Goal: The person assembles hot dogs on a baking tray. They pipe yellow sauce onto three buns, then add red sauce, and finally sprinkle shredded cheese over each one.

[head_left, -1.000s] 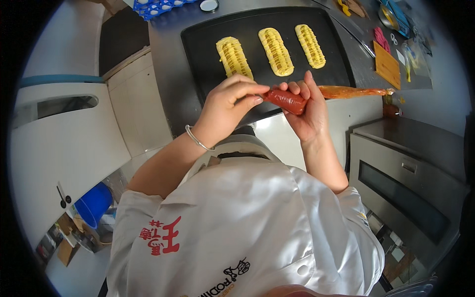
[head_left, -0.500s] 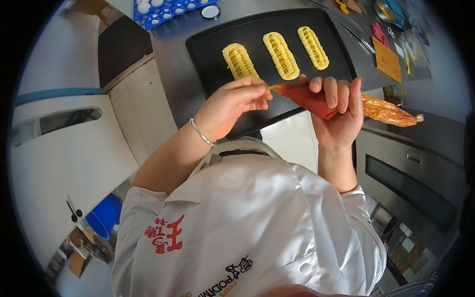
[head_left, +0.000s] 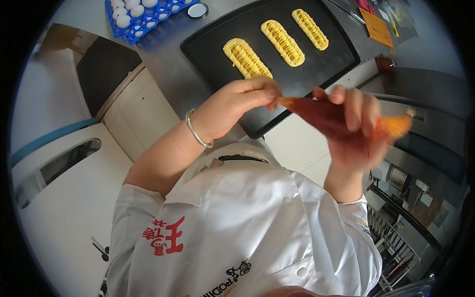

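Evidently, both hands [head_left: 240,105] [head_left: 358,131] grip a tapered red bag [head_left: 320,113] (filmy plastic).

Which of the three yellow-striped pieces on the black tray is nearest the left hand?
The leftmost piece: its near end appears right by the left hand, while the middle piece and right piece lie farther off.

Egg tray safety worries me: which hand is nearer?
Left. In view, the left hand is below and right of the egg tray; the right hand, lower and farther right.

Right grip [head_left: 357,129] farther from left grip [head_left: 236,106]
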Motion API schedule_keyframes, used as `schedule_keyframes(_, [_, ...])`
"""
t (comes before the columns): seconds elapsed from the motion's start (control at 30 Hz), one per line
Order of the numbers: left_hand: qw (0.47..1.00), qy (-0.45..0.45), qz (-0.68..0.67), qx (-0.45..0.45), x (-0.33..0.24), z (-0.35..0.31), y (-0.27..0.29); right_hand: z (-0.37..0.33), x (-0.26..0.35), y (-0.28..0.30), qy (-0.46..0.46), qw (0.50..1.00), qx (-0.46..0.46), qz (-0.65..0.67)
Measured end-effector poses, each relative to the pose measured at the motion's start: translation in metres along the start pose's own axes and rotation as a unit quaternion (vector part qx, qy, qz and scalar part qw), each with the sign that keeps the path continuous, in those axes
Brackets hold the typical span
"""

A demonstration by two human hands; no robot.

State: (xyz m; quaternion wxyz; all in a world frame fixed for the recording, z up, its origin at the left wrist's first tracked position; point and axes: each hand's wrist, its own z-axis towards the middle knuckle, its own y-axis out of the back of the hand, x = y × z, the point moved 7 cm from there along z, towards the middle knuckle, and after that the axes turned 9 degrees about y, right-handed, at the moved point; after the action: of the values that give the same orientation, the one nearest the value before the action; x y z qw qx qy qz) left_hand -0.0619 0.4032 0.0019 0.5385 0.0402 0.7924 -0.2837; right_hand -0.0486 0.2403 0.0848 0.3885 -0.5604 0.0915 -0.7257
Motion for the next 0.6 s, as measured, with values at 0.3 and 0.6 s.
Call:
schedule_keyframes(0.3, [0.969, 0.141, -0.193, 0.068, 0.045, 0.016, 0.018, -0.002, -0.043, 0.015, -0.025, 0.999, -0.027, 0.027])
schedule_keyframes(0.6, [0.937, -0.095, 0.299, -0.156, 0.025, 0.016, 0.059, 0.008, -0.070, 0.056, -0.055, 0.961, -0.218, 0.158])
